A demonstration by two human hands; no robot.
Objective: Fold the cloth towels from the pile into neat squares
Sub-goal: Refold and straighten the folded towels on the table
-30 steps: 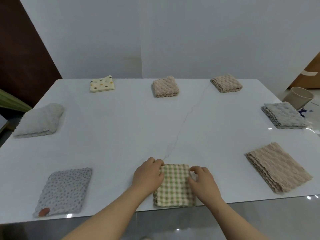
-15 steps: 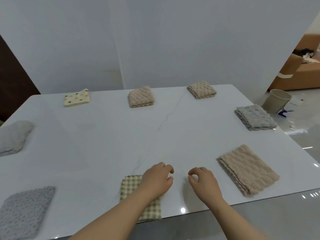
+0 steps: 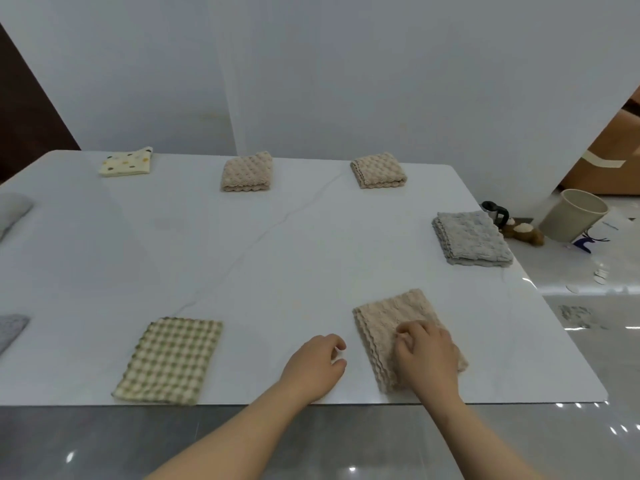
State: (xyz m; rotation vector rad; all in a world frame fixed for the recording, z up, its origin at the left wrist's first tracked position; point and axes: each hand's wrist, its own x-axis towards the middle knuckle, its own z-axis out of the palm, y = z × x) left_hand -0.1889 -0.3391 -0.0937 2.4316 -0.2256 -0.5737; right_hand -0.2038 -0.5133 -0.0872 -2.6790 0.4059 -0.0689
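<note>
Right hand (image 3: 427, 362): grip lies on the beige towel (image 3: 391, 313), fingers (image 3: 403, 336) curled down onto the cloth; cannot tell whether they pinch a layer.
Left hand (image 3: 311, 367): grip released, fingers loosely curled and holding nothing, on the surface (image 3: 277, 265) just beside the beige towel, at its 9 o'clock.
Beige towel: folded, flat, at 5 o'clock on the surface, near the front edge.
Check towel (image 3: 169, 360): folded, at 7 o'clock, well apart from both hands.
Grey towel (image 3: 472, 239): folded, at 3 o'clock by the right edge.
Far edge: spotted towel (image 3: 127, 162) at 11 o'clock, tan towel (image 3: 247, 172) at 12, second tan towel (image 3: 378, 170) at 1.
Cup (image 3: 571, 216): tilted, off the surface, beyond the grey towel.
</note>
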